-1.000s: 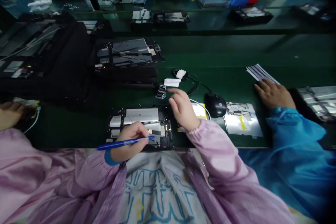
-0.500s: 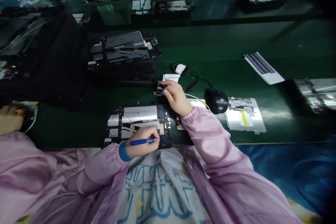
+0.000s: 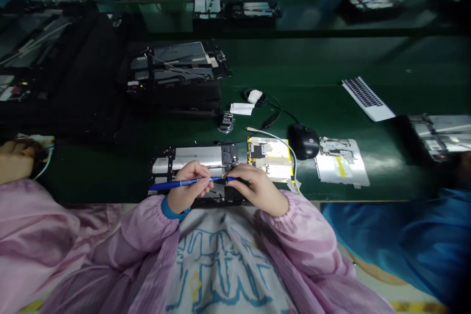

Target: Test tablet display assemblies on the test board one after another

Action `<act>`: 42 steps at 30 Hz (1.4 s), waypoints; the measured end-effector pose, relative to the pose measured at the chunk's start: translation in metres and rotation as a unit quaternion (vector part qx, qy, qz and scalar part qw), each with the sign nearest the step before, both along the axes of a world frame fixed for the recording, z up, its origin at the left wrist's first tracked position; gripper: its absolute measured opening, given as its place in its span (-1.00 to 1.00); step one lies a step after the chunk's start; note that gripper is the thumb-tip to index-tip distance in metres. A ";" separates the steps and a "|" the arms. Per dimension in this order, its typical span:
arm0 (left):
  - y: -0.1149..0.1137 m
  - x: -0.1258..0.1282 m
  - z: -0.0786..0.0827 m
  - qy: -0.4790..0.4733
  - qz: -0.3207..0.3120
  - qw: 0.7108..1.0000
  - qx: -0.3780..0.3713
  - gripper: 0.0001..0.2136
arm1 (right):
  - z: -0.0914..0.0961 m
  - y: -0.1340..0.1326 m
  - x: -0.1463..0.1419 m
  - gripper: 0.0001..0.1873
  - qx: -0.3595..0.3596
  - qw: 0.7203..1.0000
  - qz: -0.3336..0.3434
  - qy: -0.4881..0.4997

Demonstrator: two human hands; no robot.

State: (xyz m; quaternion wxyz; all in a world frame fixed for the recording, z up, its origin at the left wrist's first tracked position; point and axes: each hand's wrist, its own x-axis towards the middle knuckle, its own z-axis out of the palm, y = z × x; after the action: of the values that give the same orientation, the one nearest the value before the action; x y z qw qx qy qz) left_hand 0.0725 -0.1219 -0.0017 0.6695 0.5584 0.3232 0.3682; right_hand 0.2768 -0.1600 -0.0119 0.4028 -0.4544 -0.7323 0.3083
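Observation:
My left hand (image 3: 188, 187) grips a blue pen (image 3: 164, 186) across the lower part of an opened tablet frame (image 3: 198, 157) with a silver panel. My right hand (image 3: 259, 189) pinches the pen's tip end, its fingers hiding the tip. A yellow-edged taped panel (image 3: 270, 159) lies just beyond that hand, next to the frame. Farther up, a small metal part (image 3: 226, 122) stands apart from both hands. A white cable (image 3: 274, 136) curves around the panel's far side.
On the green bench lie a black HP mouse (image 3: 303, 141), a taped metal plate (image 3: 342, 162), white strips (image 3: 241, 108), a coiled black cable (image 3: 255, 98) and a white sheet with dark keys (image 3: 364, 99). Black frames are stacked behind. Co-workers in blue sit across the bench; a neighbour's hand (image 3: 16, 159) rests at left.
My right hand has left the small metal part and moved down to the pen's tip, uncovering the yellow-edged panel. My left hand has lifted slightly, and the pen now lies nearly level.

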 end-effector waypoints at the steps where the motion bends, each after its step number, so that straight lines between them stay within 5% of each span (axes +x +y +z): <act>1: 0.000 0.000 0.000 0.006 -0.005 1.000 -0.002 -0.75 | 0.000 0.000 -0.001 -0.82 0.002 1.000 0.001 -0.003; 11: -0.004 0.000 0.003 0.135 -0.083 0.976 0.150 -0.88 | 0.007 -0.004 -0.015 -0.70 0.036 0.996 0.069 -0.053; 15: 0.000 -0.029 0.017 0.143 -0.117 0.961 0.206 -0.96 | 0.010 -0.007 -0.012 -0.65 0.028 0.994 0.095 -0.056; 17: 0.009 -0.057 0.021 0.137 -0.027 0.975 0.171 -0.96 | 0.005 -0.009 -0.005 -0.65 0.042 0.994 0.006 -0.097; 20: 0.027 -0.102 0.016 0.097 0.218 0.967 0.087 -0.86 | -0.013 -0.012 0.004 -0.51 0.029 0.966 -0.170 -0.192; 22: 0.037 -0.121 0.007 0.021 0.309 0.950 0.036 -0.77 | -0.027 -0.014 0.003 -0.43 -0.010 0.955 -0.187 -0.231; 25: 0.040 -0.127 -0.007 -0.041 0.326 0.943 -0.049 -0.69 | -0.039 -0.015 -0.009 -0.23 -0.058 0.960 -0.143 -0.233; 28: 0.033 -0.119 -0.012 -0.054 0.316 0.945 -0.064 -0.71 | -0.038 -0.017 -0.019 -0.10 -0.073 0.972 -0.148 -0.169; 32: 0.027 -0.105 -0.008 -0.088 0.306 0.947 -0.039 -0.72 | -0.022 -0.019 -0.016 -0.20 -0.099 0.983 -0.144 0.059; 37: 0.039 -0.086 -0.005 -0.167 0.270 0.945 -0.080 -0.68 | 0.005 -0.007 0.026 -0.26 -0.168 0.908 -0.181 0.339; 42: 0.055 -0.081 -0.005 -0.188 0.274 0.932 -0.146 -0.72 | 0.026 0.011 0.112 -0.54 -0.141 0.829 -0.350 0.413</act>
State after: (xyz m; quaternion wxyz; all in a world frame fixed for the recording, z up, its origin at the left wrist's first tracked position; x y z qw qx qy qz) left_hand -0.0081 -0.0673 -0.0067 0.6651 0.2646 0.3826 0.5841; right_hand 0.3886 -0.1487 0.0140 0.6799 -0.5626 -0.2379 0.4057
